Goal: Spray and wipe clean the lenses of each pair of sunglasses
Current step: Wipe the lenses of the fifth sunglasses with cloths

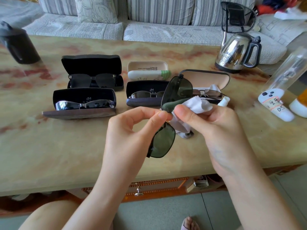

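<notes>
Your left hand [132, 128] pinches the sunglasses [164, 141] at the bridge, and your right hand [212, 120] pinches a cloth [196, 104] around the upper lens, above the table [66, 146]. This pair looks mid-wipe. Four more sit in open cases [83, 96] beyond, their cleanliness unclear, with the spray bottle [223, 101] beside them.

I count 5 pairs of sunglasses [92, 78]: 1 green-lens pair [177, 90] held up, and 4 others, 1 per case. The cases [91, 63] are also 5, all open; the 5th, a small beige case [147, 65], has 1 white-green tube [149, 75] inside. Then 1 white cloth [197, 104], 1 spray bottle [223, 101], 1 steel kettle [232, 52], 1 dark cup [20, 45]. At the right edge approx. 3 bottles [274, 103]; I cannot tell exactly.
</notes>
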`<state>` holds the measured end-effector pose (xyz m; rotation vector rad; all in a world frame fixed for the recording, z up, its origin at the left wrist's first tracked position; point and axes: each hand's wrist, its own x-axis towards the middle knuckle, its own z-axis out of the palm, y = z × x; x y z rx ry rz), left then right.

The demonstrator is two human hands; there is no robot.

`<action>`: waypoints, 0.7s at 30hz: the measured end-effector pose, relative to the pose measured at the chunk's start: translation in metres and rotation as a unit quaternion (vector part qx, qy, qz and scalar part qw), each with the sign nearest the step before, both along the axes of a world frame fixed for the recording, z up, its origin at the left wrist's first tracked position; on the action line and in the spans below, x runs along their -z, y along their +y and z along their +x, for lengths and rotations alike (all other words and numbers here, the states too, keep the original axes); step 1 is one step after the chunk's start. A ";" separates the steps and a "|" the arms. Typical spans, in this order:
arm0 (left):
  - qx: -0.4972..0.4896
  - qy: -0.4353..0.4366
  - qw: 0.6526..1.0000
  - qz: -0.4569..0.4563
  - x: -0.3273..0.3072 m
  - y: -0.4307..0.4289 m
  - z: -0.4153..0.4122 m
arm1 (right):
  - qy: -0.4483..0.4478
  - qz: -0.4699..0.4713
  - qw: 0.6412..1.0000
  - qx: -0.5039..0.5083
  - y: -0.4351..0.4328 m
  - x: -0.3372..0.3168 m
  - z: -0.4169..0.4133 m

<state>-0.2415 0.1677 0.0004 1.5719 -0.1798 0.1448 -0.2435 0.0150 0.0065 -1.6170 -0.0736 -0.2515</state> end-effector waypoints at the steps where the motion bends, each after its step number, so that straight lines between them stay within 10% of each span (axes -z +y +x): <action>1: 0.000 -0.007 1.000 0.008 0.000 0.001 0.000 | -0.005 -0.007 1.000 0.001 -0.003 -0.001 0.000; 21: 0.031 -0.016 0.998 0.043 -0.002 0.001 0.000 | -0.045 -0.115 0.992 0.038 -0.009 0.003 0.002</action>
